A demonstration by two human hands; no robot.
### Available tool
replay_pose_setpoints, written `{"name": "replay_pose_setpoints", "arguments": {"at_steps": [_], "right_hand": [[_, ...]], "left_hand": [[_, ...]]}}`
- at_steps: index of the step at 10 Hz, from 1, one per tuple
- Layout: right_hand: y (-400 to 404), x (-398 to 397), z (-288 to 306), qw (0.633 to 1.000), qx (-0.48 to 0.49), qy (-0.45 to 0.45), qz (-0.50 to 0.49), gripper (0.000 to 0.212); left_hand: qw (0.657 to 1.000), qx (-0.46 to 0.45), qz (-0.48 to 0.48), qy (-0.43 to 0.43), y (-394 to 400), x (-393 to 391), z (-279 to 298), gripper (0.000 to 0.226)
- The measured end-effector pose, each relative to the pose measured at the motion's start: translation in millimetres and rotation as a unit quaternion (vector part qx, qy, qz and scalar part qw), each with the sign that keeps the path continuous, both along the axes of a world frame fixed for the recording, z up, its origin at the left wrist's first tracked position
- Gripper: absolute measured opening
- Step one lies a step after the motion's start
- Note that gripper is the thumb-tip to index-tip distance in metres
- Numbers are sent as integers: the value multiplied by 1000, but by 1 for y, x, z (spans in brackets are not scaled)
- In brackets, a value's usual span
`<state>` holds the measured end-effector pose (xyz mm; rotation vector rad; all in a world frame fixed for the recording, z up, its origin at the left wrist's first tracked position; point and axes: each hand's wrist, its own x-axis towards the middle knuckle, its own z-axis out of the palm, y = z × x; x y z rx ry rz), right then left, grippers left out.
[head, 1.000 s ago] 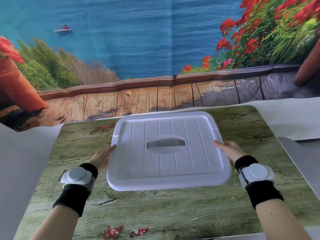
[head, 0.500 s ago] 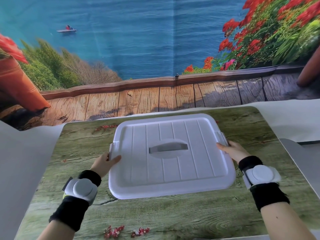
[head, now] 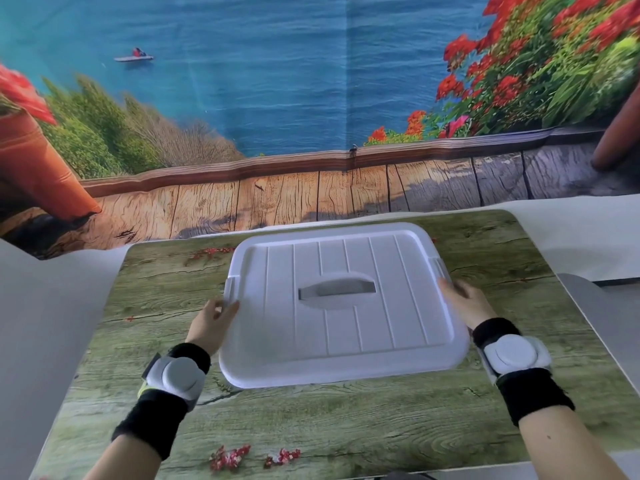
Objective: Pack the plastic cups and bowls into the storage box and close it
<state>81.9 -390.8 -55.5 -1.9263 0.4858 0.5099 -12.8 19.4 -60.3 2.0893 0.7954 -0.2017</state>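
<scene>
A white storage box sits in the middle of the table with its ribbed lid (head: 391, 306) on top and a recessed handle (head: 337, 289) at the centre. The lid hides the inside, so no cups or bowls show. My left hand (head: 211, 320) is at the box's left side, fingers curled against the lid edge just below the left latch (head: 231, 284). My right hand (head: 465, 303) grips the lid's right edge, fingertips next to the right latch (head: 440, 268).
The box stands on a wood-print mat (head: 311, 420) with small red flower prints near the front edge. A printed sea-and-flowers backdrop (head: 277, 98) rises just behind the table. White table surface (head: 41, 323) shows on both sides, and a grey panel (head: 602, 317) lies at the right.
My left hand has gone from lying flat at the lid's left edge to curling its fingers by the left latch. My right hand has stayed on the right edge.
</scene>
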Motion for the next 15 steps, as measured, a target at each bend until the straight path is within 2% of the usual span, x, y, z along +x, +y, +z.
{"name": "replay_pose_setpoints", "arguments": {"at_steps": [1,2,3,4,5,6,7,8,9,10,11,13,14,15], "right_hand": [[-13,-12,-17,989,61,105,-80,77],[-21,-30,-43,978,65,136,-144,53],[-14,-55,-59,980,62,171,-80,21],[-6,-66,-66,980,82,180,-33,24],[-6,-71,-65,975,129,182,-1,23],[-14,-75,-64,962,217,166,6,24],[-20,-74,-64,933,330,138,-38,34],[-19,-67,-68,938,323,115,-59,29],[-6,-56,-61,945,312,74,-58,35],[10,-42,-54,951,303,34,-56,29],[28,-26,-43,953,301,-1,-37,29],[66,2,-26,940,335,-19,-58,31],[84,9,-20,930,363,-5,-53,48],[91,9,-16,940,341,8,-9,49]], "left_hand": [[988,-99,106,-56,-1,-15,-3,47],[983,-94,150,-47,-5,-29,-14,44],[989,-81,91,83,-7,-47,-33,26],[947,-209,-24,242,-25,-68,-55,28],[928,-244,-143,242,-48,-82,-61,27],[945,-284,-97,132,-61,-82,-64,25],[945,-319,-55,52,-66,-79,-69,37],[948,-318,7,14,-71,-73,-66,36],[952,-308,-1,2,-73,-59,-55,54],[952,-304,-26,-7,-76,-48,-45,51],[955,-293,-26,-27,-75,-36,-39,58],[950,-309,-4,-48,-68,9,-28,60],[945,-318,22,-81,-62,30,-24,62],[942,-325,35,-81,-54,38,-22,61]]}}
